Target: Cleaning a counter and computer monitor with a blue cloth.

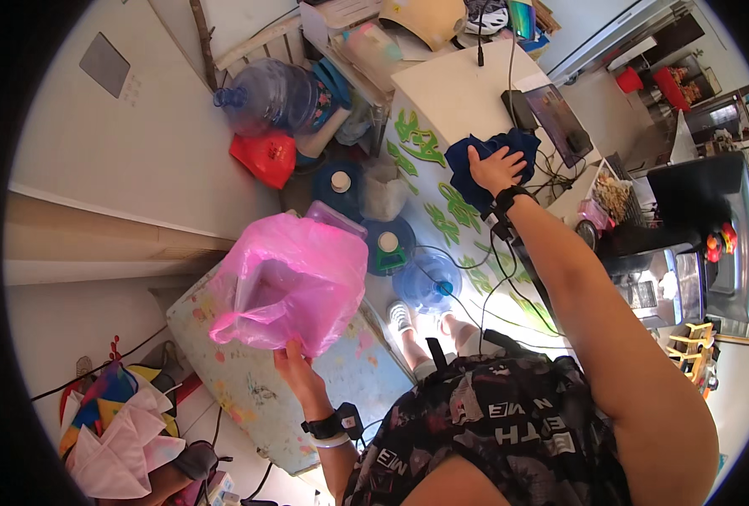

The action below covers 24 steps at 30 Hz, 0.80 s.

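Note:
My left hand [300,373] grips the lower edge of a pink plastic bag [342,272], whose mouth gapes open above a paint-stained table. Part of that hand's fingers is hidden by the bag. My right hand [498,169] lies with fingers spread on a crumpled dark blue cloth [469,180] at the edge of the white counter [437,82]. Beside the cloth are a black power adapter [518,109] and a dark flat-screen device [559,123]. Both wrists wear black straps with small modules and cables.
Large blue water bottles [428,278] stand on the floor between the stained table [254,405] and the counter. Another water bottle [267,95] lies above a red bag [265,158]. Loose cables hang before my body. Clothes [118,436] are heaped at lower left.

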Tool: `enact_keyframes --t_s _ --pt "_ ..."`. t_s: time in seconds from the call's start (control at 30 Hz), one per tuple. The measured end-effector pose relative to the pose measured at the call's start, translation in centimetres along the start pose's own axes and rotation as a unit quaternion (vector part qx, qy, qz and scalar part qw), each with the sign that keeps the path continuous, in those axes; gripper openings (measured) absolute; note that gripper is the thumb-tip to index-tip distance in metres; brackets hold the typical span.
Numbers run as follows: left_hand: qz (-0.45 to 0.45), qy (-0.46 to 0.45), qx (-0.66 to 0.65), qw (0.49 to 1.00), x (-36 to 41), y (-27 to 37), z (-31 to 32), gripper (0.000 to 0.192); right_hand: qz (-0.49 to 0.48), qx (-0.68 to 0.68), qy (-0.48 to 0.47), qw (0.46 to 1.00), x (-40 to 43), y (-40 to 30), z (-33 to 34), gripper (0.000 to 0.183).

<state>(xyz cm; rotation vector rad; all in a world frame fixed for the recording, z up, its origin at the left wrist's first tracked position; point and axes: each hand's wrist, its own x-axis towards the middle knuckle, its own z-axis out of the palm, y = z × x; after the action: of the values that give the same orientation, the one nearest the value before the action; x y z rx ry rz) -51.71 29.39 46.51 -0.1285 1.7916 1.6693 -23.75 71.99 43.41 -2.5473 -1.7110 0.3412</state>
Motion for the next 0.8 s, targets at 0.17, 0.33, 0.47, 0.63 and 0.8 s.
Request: enact_keyframes --t_s 0.17,0.33,0.47,0.63,0.8 --pt "-0.023 0.022 0.026 0.999 -0.3 0.1 0.9 0.025 -0.169 -0.014 0.075 0.983 4.8 -2.3 0.4 0.098" --pt "-0.026 0.03 0.039 0.998 0.2 -0.3 1.2 0.03 -0.261 -0.009 0.085 0.961 11.0 -7.3 0.6 0.098" --pt "-0.039 0.031 0.055 0.997 1.1 -1.3 0.5 0.033 -0.224 -0.029 0.067 0.972 17.7 -11.0 0.3 0.103" --pt "-0.054 0.089 0.051 0.993 1.3 -1.0 3.6 0.014 -0.143 -0.042 0.072 0.986 26.8 -12.5 -0.2 0.109" --pt "-0.056 0.112 0.035 0.992 0.9 -1.0 4.0 0.025 -0.106 -0.053 0.058 0.991 33.1 -14.2 -1.4 0.111"
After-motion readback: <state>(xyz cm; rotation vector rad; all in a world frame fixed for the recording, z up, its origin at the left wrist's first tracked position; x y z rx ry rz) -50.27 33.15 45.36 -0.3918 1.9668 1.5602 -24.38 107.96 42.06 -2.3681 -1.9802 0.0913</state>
